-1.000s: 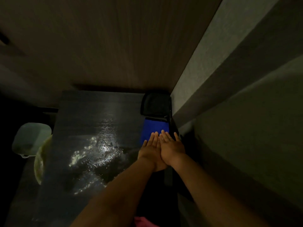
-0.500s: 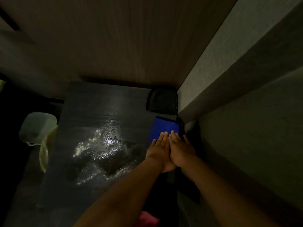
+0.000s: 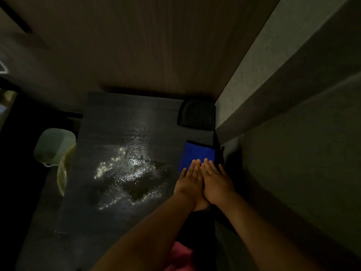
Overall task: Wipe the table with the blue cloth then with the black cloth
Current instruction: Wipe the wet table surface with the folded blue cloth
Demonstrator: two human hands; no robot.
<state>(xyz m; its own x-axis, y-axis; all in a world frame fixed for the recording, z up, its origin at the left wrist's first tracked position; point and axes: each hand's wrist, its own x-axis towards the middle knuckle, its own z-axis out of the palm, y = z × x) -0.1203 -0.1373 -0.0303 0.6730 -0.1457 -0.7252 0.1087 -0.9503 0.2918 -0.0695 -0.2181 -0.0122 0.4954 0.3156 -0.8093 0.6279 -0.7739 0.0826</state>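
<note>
Right of centre in the frame, the blue cloth (image 3: 197,153) lay on the table (image 3: 117,118). Just below it, the left hand (image 3: 188,182) and right hand (image 3: 216,182) lay flat side by side, fingers straight, tips at its near edge, equally near, gripping nothing. The black cloth (image 3: 196,115) sat higher up.

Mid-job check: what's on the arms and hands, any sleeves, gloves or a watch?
The left forearm and right forearm are bare, with no sleeves in view. The left hand and right hand are ungloved, with no watch or band at either wrist. It is too dim to rule out a ring.
</note>
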